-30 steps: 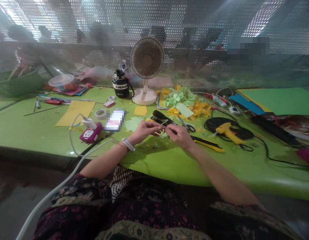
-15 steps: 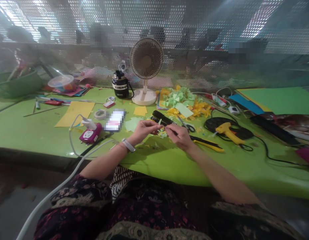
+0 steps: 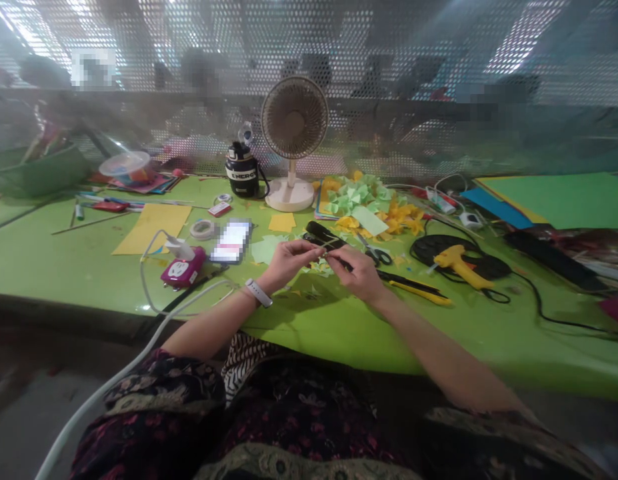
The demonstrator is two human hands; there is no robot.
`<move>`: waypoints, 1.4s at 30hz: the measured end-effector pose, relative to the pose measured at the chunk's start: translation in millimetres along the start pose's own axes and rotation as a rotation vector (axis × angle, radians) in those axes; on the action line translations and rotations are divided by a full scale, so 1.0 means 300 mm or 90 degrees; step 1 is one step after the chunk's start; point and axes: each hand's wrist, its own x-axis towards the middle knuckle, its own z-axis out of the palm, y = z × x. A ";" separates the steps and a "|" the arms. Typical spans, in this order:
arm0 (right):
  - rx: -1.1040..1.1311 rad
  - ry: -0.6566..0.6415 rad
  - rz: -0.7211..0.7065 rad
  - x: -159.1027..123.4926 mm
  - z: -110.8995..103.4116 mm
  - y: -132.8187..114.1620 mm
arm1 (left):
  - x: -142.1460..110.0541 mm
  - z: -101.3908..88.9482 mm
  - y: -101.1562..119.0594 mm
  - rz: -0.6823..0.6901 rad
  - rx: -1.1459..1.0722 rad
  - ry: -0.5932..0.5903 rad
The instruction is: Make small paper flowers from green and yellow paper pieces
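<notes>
My left hand (image 3: pixel 289 261) pinches a small pale paper strip (image 3: pixel 321 249) between thumb and fingers. My right hand (image 3: pixel 356 274) sits just to its right, fingers curled toward the same spot, and what it holds is hidden. A black stapler-like tool (image 3: pixel 321 234) lies directly behind the fingertips. Scattered paper scraps (image 3: pixel 321 269) lie under my hands. Steel scissors with black handles (image 3: pixel 375 253) are near my right hand, and a yellow-handled craft knife (image 3: pixel 419 292) lies to its lower right.
A green table (image 3: pixel 339 333) bears heaped green and yellow paper pieces (image 3: pixel 363 200), a yellow glue gun (image 3: pixel 456 263), a magenta power socket (image 3: pixel 183 268), a blurred phone (image 3: pixel 231 241), yellow card (image 3: pixel 151 228), a tape roll (image 3: pixel 203 229), a black flask (image 3: pixel 241 171) and a desk fan (image 3: pixel 293 117).
My fingers shift only slightly around the paper strip, and both hands stay close together. The view tilts a little.
</notes>
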 end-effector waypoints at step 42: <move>-0.022 0.050 -0.074 -0.015 0.025 0.052 | 0.004 0.006 -0.001 -0.056 -0.104 0.019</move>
